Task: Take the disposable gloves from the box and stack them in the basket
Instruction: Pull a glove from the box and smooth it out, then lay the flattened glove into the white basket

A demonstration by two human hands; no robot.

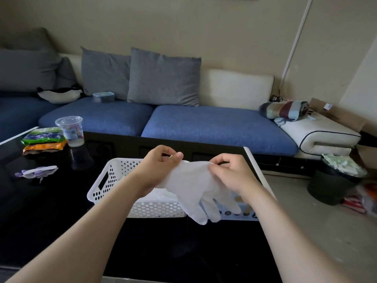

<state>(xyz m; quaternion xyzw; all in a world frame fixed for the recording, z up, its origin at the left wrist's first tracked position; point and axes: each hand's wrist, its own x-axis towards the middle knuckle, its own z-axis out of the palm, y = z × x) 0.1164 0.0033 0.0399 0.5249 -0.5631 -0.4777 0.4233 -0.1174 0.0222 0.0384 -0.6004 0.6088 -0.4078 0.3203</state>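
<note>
A white, thin disposable glove hangs spread between both hands above the white perforated basket. My left hand pinches one corner of its cuff and my right hand pinches the other. The glove's fingers dangle toward me over the basket's near right corner. More white gloves lie inside the basket. The glove box stands right of the basket, mostly hidden behind the glove and my right wrist.
The black glossy table carries snack packets, a clear plastic cup and a purple-white item at the left. A blue sofa stands behind. A dark full bin sits on the floor at right.
</note>
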